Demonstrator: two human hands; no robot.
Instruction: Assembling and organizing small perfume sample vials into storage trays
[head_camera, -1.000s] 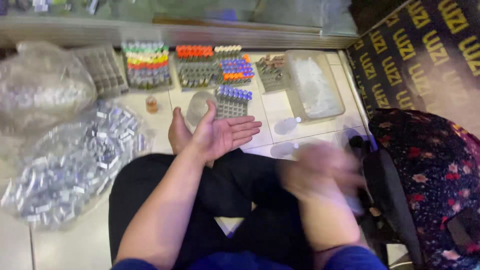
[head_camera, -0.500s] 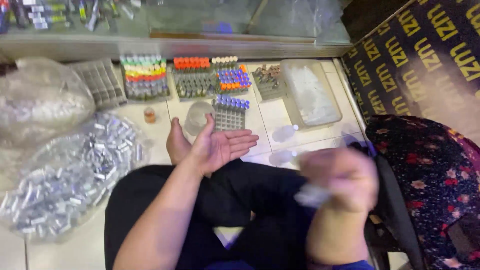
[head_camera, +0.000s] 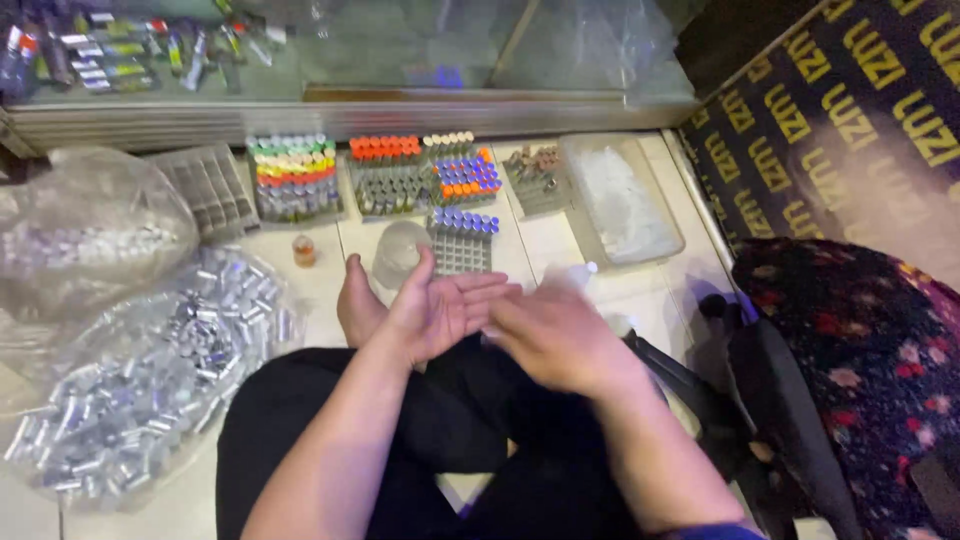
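Trays (head_camera: 388, 175) of colour-capped vials, bag (head_camera: 150, 390) of silver vials, left hand (head_camera: 440, 312) open

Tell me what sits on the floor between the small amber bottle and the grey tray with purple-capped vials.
In the head view, a clear, dome-like plastic piece sits between the small amber bottle and the grey tray with purple-capped vials.

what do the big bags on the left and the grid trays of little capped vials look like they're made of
Big clear bags: thin glossy plastic film, crinkled and see-through. Grey grid trays: apparently moulded matte plastic. Small vials with coloured caps: clear bodies, glass or plastic, hard to tell.
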